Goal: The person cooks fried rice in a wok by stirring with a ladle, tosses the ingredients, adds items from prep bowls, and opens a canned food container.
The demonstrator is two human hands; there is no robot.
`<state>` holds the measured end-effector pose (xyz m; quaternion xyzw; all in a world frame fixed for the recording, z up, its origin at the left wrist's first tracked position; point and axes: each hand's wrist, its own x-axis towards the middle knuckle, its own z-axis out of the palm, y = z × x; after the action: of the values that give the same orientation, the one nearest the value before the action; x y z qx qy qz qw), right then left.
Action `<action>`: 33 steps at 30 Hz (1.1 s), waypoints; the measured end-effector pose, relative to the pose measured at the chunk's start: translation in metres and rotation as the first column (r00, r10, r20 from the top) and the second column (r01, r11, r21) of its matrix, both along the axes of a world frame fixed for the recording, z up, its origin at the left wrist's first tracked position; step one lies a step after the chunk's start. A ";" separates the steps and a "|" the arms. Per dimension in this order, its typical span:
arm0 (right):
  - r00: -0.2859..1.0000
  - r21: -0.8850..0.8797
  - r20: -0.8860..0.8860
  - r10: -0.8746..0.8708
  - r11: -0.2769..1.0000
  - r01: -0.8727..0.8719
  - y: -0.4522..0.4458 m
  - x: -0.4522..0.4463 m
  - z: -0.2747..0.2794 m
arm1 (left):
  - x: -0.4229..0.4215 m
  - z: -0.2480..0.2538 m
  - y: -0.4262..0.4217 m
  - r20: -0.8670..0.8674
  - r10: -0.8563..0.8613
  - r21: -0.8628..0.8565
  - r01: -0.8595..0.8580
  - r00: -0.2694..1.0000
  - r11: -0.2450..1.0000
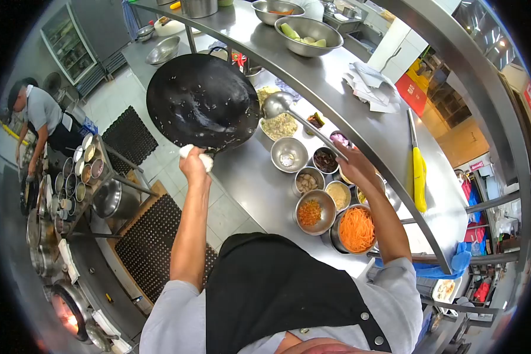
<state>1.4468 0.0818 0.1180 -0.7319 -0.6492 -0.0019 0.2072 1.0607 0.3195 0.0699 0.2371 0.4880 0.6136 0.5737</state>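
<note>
My left hand [194, 164] is closed around the handle of a large black wok [203, 97], with a white cloth [205, 160] between palm and handle. Small pale food bits cling to the wok's inner surface. My right hand [355, 165] grips the long handle of a steel ladle [277, 106], whose bowl hangs beside the wok's right rim. Below the ladle stand a tray of chopped pale food [279, 127] and a steel bowl with a little white content [289, 154]. Nearer to me are a bowl of diced orange food [308, 212] and a pot of shredded carrot [357, 229].
A raised steel shelf [360, 88] crosses on the right, bearing a bowl of green pieces [308, 36], papers [371, 85] and a yellow-handled knife [419, 177]. At left a co-worker [44, 115] bends near a rack of containers [76, 177]. A flame burns in a stove [65, 312] at lower left.
</note>
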 end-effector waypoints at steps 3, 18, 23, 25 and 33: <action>0.965 -0.048 -0.261 0.026 0.998 -0.040 0.001 -0.041 0.027 | -0.047 -0.015 -0.014 0.079 -0.046 -0.097 0.054 0.996 0.994; 0.686 -0.548 -0.722 -0.087 0.677 -0.492 0.040 -0.483 -0.117 | -0.465 -0.050 -0.279 0.354 0.258 -0.474 -0.065 0.899 0.878; 0.531 -0.379 -0.847 0.002 0.698 -0.607 0.091 -0.664 -0.149 | -0.614 -0.057 -0.339 0.377 0.544 -0.441 -0.371 0.750 0.817; 0.555 -0.308 -0.823 0.119 0.728 -0.613 0.111 -0.704 -0.153 | -0.662 -0.034 -0.354 0.307 0.676 -0.465 -0.514 0.670 0.721; 0.550 -0.203 -0.780 0.299 0.710 -0.674 0.188 -0.834 -0.132 | -0.896 -0.016 -0.338 0.402 0.819 -0.192 -0.837 0.409 0.512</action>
<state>0.6131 0.2701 -0.0142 -0.4832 -0.6815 0.4955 0.2380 0.1645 -0.0185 0.0541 -0.1704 0.3835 0.8617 0.2852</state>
